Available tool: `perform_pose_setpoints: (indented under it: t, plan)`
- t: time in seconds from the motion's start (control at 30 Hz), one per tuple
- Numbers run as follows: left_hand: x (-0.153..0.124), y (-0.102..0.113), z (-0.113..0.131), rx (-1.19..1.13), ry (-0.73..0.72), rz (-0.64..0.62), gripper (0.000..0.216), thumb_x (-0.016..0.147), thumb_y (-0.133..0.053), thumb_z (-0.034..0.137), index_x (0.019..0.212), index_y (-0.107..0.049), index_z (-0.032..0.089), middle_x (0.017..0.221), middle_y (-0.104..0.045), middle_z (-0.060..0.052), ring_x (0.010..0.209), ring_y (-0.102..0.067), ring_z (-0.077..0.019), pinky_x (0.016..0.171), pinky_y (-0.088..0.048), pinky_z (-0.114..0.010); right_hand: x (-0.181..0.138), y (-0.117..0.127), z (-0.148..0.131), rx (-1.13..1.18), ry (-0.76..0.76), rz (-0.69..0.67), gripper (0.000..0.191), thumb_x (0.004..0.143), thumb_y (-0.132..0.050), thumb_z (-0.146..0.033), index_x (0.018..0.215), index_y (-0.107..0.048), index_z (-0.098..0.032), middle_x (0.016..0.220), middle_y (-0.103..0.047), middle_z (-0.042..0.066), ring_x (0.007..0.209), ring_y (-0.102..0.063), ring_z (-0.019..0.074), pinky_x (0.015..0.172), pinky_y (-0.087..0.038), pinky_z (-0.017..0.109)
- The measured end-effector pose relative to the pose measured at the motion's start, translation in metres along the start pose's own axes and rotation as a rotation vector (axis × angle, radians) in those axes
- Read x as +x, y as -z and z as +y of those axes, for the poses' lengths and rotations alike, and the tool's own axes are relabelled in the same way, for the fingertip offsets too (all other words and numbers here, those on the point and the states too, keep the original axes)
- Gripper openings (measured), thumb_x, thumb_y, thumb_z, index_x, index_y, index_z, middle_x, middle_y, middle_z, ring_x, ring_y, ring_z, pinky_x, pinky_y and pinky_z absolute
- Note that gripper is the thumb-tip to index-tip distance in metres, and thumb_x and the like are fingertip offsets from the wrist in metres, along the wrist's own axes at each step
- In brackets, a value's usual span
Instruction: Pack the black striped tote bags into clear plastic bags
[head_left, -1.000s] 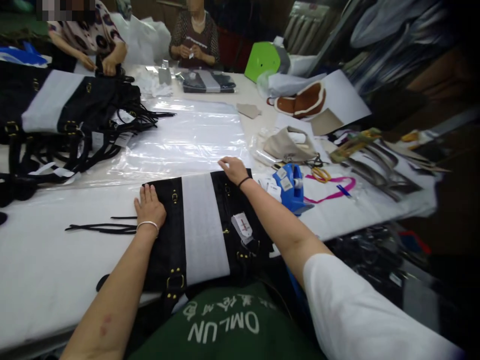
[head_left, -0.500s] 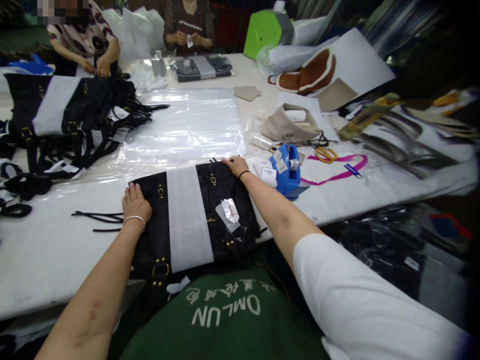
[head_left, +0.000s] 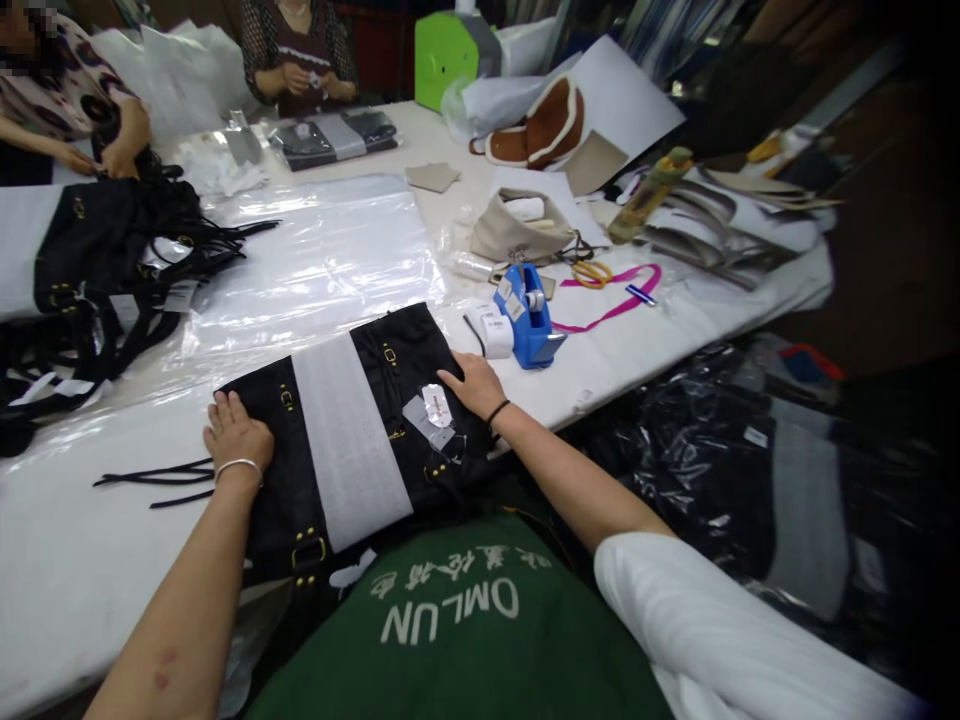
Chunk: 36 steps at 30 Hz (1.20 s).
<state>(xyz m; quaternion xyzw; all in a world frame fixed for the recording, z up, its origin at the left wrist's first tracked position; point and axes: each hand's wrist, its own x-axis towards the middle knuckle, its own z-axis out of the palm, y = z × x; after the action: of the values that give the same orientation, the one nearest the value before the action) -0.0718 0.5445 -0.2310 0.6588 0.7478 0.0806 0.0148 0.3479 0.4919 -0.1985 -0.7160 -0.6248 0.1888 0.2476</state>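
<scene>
At the table's (head_left: pixel 142 580) near edge, a black bag (head_left: pixel 396 393) is lying face up, a pale band (head_left: pixel 351 445) crossing its middle and tags (head_left: pixel 436 406) resting on its right part. The left hand (head_left: pixel 238 440) is lying flat on the bag's left side; the right hand (head_left: pixel 478 388) is resting on its right side, thumb spreading wide from the fingers. Just beyond the right hand, a blue tape dispenser (head_left: pixel 534 343) is standing. Clear plastic sheets (head_left: pixel 322 250) are covering the table's middle, and more black bags (head_left: pixel 112 230) are piling up toward its left edge. Two people are working at the far edge.
</scene>
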Motion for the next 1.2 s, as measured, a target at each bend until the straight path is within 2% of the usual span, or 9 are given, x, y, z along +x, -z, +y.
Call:
perform_pose_setpoints:
  t: [0.13,0.27,0.37,0.43,0.53,0.63,0.9,1.03,1.2]
  plan:
    - [0.01,0.013,-0.006,-0.008,-0.007,-0.046,0.067,0.09,-0.034,0.02,0.153,-0.026,-0.001,0.161,-0.021,-0.023,0.148,-0.022,-0.0387,0.115,-0.028,-0.059,0.0,0.009,-0.004,0.172,-0.174,-0.036,0.043,0.095,-0.055,-0.037,0.132,-0.059,-0.015,0.126,-0.067,0.012,0.115,-0.063,0.0223,0.103,-0.047,0.036]
    - [0.032,0.053,0.014,-0.027,-0.042,-0.097,0.058,0.087,-0.042,0.023,0.14,-0.05,0.002,0.151,-0.042,-0.024,0.141,-0.035,-0.0418,0.11,-0.034,-0.06,-0.003,0.012,0.003,0.25,-0.195,-0.115,0.041,0.091,-0.06,-0.032,0.129,-0.063,-0.016,0.123,-0.069,0.011,0.111,-0.066,0.0225,0.102,-0.049,0.036]
    - [0.027,0.077,0.088,-0.205,-0.272,0.044,0.046,0.09,-0.04,0.027,0.127,-0.062,0.01,0.13,-0.062,-0.018,0.121,-0.057,-0.0312,0.107,-0.041,-0.048,-0.012,0.004,0.006,0.343,-0.154,-0.023,0.045,0.089,-0.058,-0.025,0.133,-0.059,-0.014,0.133,-0.063,0.012,0.123,-0.06,0.0234,0.111,-0.043,0.039]
    - [0.013,0.077,0.159,-0.341,-0.434,-0.058,0.039,0.092,-0.039,0.03,0.115,-0.067,0.016,0.112,-0.07,-0.011,0.101,-0.066,-0.024,0.097,-0.048,-0.039,-0.02,-0.004,0.007,0.532,-0.207,0.054,0.046,0.09,-0.052,-0.021,0.136,-0.057,-0.015,0.138,-0.06,0.011,0.127,-0.057,0.0208,0.113,-0.041,0.038]
    - [-0.008,0.055,0.256,-0.312,-0.476,-0.23,0.035,0.092,-0.046,0.042,0.094,-0.07,0.016,0.094,-0.072,-0.012,0.092,-0.067,-0.0247,0.087,-0.05,-0.036,-0.033,-0.013,0.008,0.839,-0.34,0.148,0.053,0.088,-0.049,-0.017,0.141,-0.051,-0.017,0.146,-0.053,0.009,0.13,-0.055,0.0186,0.115,-0.04,0.036]
    - [-0.011,0.031,0.308,-0.141,-0.45,-0.421,0.047,0.09,-0.047,0.055,0.086,-0.07,0.014,0.091,-0.072,-0.017,0.093,-0.068,-0.0312,0.086,-0.05,-0.04,-0.048,-0.015,0.006,1.034,-0.393,0.161,0.06,0.084,-0.053,-0.018,0.144,-0.048,-0.02,0.15,-0.049,0.008,0.137,-0.048,0.0196,0.119,-0.034,0.039]
    - [0.006,0.021,0.306,-0.022,-0.501,-0.516,0.043,0.089,-0.043,0.046,0.081,-0.073,0.015,0.088,-0.074,-0.016,0.09,-0.069,-0.0299,0.079,-0.049,-0.035,-0.059,-0.003,-0.009,1.239,-0.364,0.133,0.058,0.086,-0.053,-0.021,0.143,-0.048,-0.018,0.141,-0.056,0.013,0.126,-0.058,0.0208,0.115,-0.039,0.041]
    - [0.003,0.024,0.309,-0.043,-0.507,-0.517,0.052,0.089,-0.04,0.055,0.078,-0.072,0.016,0.088,-0.074,-0.017,0.088,-0.069,-0.0311,0.077,-0.049,-0.036,-0.056,-0.004,-0.013,1.165,-0.364,0.136,0.053,0.087,-0.049,-0.017,0.14,-0.05,-0.019,0.136,-0.061,0.011,0.122,-0.061,0.0179,0.112,-0.043,0.037]
    - [0.003,0.032,0.308,-0.003,-0.529,-0.522,0.035,0.085,-0.044,0.033,0.079,-0.073,0.015,0.091,-0.074,-0.019,0.087,-0.069,-0.0303,0.074,-0.048,-0.035,-0.051,0.009,-0.013,1.014,-0.256,0.09,0.045,0.088,-0.047,-0.012,0.131,-0.059,-0.02,0.13,-0.066,0.007,0.121,-0.062,0.0154,0.11,-0.045,0.034]
